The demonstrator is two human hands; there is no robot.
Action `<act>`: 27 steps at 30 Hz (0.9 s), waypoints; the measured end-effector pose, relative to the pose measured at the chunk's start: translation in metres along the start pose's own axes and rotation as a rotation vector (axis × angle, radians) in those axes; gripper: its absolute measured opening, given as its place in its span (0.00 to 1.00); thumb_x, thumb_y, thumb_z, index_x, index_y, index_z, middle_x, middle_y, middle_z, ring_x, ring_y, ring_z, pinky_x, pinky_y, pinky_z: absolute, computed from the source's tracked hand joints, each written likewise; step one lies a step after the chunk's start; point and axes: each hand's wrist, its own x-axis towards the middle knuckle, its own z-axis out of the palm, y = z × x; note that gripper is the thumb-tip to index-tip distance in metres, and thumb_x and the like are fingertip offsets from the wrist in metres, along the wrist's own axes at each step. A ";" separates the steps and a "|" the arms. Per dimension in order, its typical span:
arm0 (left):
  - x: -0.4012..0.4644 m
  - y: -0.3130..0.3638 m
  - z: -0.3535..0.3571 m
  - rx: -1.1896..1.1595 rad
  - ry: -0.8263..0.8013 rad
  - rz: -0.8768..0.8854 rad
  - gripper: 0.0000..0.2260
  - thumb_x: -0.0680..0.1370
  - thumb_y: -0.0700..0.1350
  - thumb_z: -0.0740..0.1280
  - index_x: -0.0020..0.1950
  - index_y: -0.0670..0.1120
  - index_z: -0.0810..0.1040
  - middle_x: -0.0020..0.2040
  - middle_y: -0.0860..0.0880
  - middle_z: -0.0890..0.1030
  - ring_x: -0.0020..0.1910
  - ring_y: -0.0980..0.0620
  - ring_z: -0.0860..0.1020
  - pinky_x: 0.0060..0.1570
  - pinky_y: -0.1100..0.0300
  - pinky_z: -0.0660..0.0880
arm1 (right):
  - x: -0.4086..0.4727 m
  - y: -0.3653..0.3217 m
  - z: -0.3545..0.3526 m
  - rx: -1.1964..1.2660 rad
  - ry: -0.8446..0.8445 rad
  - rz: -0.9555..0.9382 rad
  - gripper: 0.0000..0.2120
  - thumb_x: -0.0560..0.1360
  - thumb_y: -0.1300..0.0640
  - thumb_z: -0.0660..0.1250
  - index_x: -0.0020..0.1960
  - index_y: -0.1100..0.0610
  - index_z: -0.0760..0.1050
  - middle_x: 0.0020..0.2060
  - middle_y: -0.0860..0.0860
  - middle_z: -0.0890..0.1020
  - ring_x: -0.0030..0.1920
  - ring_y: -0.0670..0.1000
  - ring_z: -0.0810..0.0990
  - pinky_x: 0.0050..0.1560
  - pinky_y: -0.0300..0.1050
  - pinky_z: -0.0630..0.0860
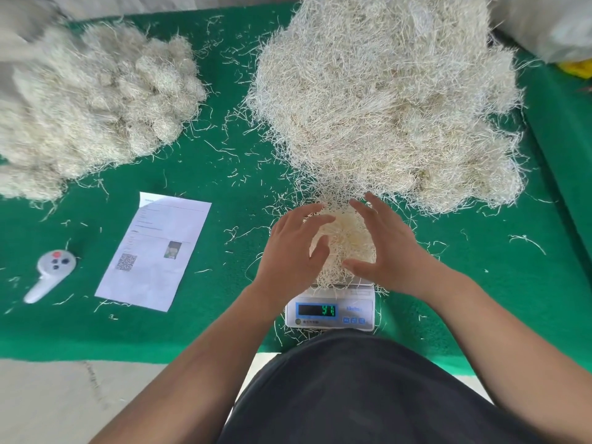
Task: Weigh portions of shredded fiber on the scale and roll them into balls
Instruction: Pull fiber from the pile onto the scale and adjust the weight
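A small white digital scale (330, 307) stands at the table's near edge, its green display lit. On its platform lies a loose portion of pale shredded fiber (344, 241). My left hand (293, 248) and my right hand (382, 243) flank this portion, fingers spread and straight, palms turned toward it. Behind the scale rises a big heap of loose shredded fiber (387, 97). At the far left sits a pile of rolled fiber balls (93, 104).
The table is covered with green felt (224, 174) strewn with stray strands. A printed sheet of paper (155, 251) and a white handheld remote (51, 274) lie to the left of the scale. White bags stand at the back right corner (554, 24).
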 end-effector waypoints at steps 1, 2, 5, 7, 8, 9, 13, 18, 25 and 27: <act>0.000 -0.001 0.000 -0.005 0.006 0.002 0.16 0.83 0.48 0.65 0.70 0.56 0.76 0.75 0.55 0.71 0.75 0.49 0.67 0.77 0.47 0.62 | 0.000 0.000 0.000 0.003 0.006 -0.001 0.51 0.73 0.36 0.74 0.83 0.39 0.44 0.83 0.42 0.43 0.83 0.52 0.48 0.74 0.52 0.46; 0.001 -0.001 0.001 -0.010 0.014 0.004 0.15 0.83 0.48 0.65 0.70 0.55 0.76 0.75 0.55 0.71 0.75 0.49 0.68 0.76 0.47 0.63 | 0.001 0.000 -0.001 0.012 0.012 0.001 0.50 0.73 0.36 0.74 0.83 0.39 0.44 0.83 0.41 0.44 0.83 0.52 0.48 0.74 0.52 0.47; 0.002 -0.005 0.003 -0.029 0.030 -0.015 0.16 0.83 0.48 0.65 0.70 0.54 0.76 0.74 0.55 0.72 0.73 0.51 0.69 0.75 0.47 0.65 | 0.002 0.001 -0.003 0.038 0.011 0.022 0.49 0.73 0.36 0.73 0.82 0.38 0.45 0.83 0.41 0.46 0.83 0.51 0.48 0.78 0.55 0.47; 0.004 -0.009 0.004 -0.044 0.027 -0.049 0.16 0.83 0.48 0.65 0.71 0.54 0.76 0.74 0.55 0.72 0.74 0.53 0.69 0.75 0.47 0.65 | 0.004 0.002 -0.004 0.036 0.009 0.032 0.47 0.74 0.36 0.72 0.83 0.39 0.47 0.83 0.42 0.50 0.82 0.49 0.50 0.77 0.53 0.47; 0.005 -0.011 0.005 -0.051 0.018 -0.075 0.17 0.83 0.49 0.65 0.72 0.54 0.74 0.74 0.55 0.71 0.74 0.54 0.68 0.76 0.47 0.65 | 0.006 0.003 -0.005 0.035 0.024 0.033 0.44 0.75 0.38 0.72 0.83 0.41 0.51 0.83 0.43 0.54 0.82 0.49 0.52 0.77 0.52 0.47; 0.006 -0.014 0.006 -0.055 -0.003 -0.109 0.18 0.83 0.50 0.64 0.74 0.55 0.72 0.75 0.55 0.70 0.75 0.54 0.67 0.76 0.47 0.64 | 0.009 0.003 -0.006 0.044 0.053 0.037 0.40 0.76 0.39 0.71 0.82 0.42 0.56 0.81 0.44 0.59 0.81 0.49 0.56 0.78 0.51 0.49; 0.008 -0.021 0.013 -0.058 -0.179 -0.202 0.25 0.83 0.59 0.61 0.80 0.59 0.60 0.79 0.56 0.64 0.78 0.53 0.60 0.77 0.47 0.58 | 0.033 0.010 -0.015 0.211 0.167 0.116 0.19 0.82 0.50 0.67 0.73 0.49 0.74 0.69 0.47 0.76 0.67 0.51 0.75 0.70 0.50 0.71; 0.017 -0.027 0.026 0.011 -0.300 -0.183 0.25 0.84 0.63 0.56 0.80 0.57 0.61 0.80 0.56 0.64 0.79 0.51 0.60 0.80 0.43 0.57 | 0.108 0.027 -0.029 0.032 0.068 0.095 0.14 0.85 0.56 0.60 0.68 0.49 0.76 0.62 0.49 0.81 0.51 0.49 0.81 0.52 0.43 0.76; 0.029 -0.030 0.030 -0.052 -0.287 -0.270 0.24 0.83 0.62 0.57 0.79 0.61 0.60 0.79 0.61 0.63 0.78 0.56 0.60 0.79 0.49 0.56 | 0.201 0.049 0.015 -0.410 -0.456 0.009 0.27 0.81 0.69 0.58 0.75 0.47 0.68 0.69 0.55 0.78 0.57 0.55 0.83 0.51 0.48 0.82; 0.030 -0.028 0.028 -0.068 -0.255 -0.274 0.23 0.84 0.62 0.57 0.78 0.62 0.60 0.78 0.62 0.63 0.77 0.59 0.60 0.79 0.50 0.57 | 0.210 0.054 0.028 -0.529 -0.496 0.018 0.24 0.84 0.65 0.58 0.77 0.48 0.64 0.71 0.56 0.76 0.60 0.58 0.82 0.55 0.54 0.82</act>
